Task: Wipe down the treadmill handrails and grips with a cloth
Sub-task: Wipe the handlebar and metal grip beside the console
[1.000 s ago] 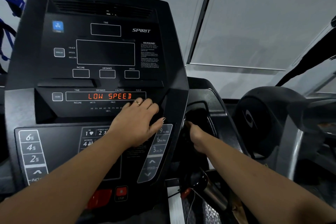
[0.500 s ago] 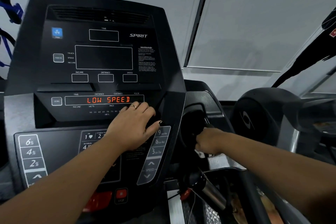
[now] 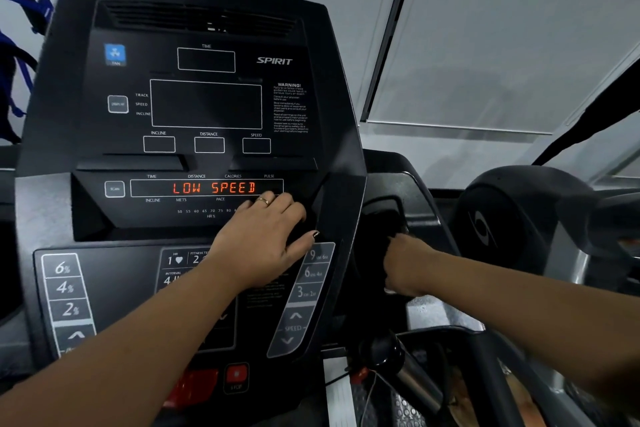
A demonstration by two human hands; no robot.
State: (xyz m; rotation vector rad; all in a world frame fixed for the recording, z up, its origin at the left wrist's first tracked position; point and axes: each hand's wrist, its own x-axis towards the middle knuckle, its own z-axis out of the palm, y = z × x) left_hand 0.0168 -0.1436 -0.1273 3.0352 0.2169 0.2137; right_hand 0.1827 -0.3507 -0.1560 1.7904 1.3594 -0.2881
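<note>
The cloth point(image 3: 391, 290) shows only as a small pale scrap at the lower edge of the right hand point(image 3: 407, 263), right of centre in the frame. That hand's fingers are curled tight round it in a fist, knuckles turned towards a dark recess point(image 3: 381, 215) in the treadmill's side arm. The recess wall closes in above and to the left of the fist. Just below it a grey, speckled stretch of the side rail point(image 3: 440, 319) lies bare, and lower still a black-and-chrome grip point(image 3: 412, 374) slants towards the bottom edge. The console point(image 3: 329, 114) fills the left half of the frame. Its right edge runs down close beside the fist, leaving only a narrow dark gap. To the right, the round black housing of a neighbouring machine point(image 3: 519, 218) stands near, so the open room lies mostly along the forearm and downwards. The left hand point(image 3: 263, 239) rests flat on the console at centre, fingers straight and close together, thumb spread towards the speed keys point(image 3: 311, 274). It wears a ring point(image 3: 264, 201) and sits just under the display point(image 3: 214, 188) reading LOW SPEED.
</note>
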